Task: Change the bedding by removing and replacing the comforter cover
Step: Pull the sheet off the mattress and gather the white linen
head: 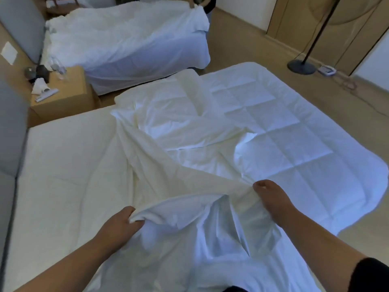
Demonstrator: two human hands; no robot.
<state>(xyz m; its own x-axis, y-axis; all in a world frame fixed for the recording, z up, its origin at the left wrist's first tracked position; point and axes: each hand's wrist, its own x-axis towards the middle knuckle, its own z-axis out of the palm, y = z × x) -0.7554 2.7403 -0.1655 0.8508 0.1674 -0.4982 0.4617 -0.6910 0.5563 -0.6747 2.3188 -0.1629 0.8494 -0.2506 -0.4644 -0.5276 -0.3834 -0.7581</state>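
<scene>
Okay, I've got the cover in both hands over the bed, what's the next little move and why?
Probably draw the thin white cover toward you: left hand and right hand each grip a bunched edge, and it lies crumpled over the white quilted comforter, whose far half already lies bare.

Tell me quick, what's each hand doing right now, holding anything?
Left hand: closed, gripping a bunched edge of the thin white fabric comforter cover.
Right hand: closed, pinching the same cover further along its edge.
</scene>
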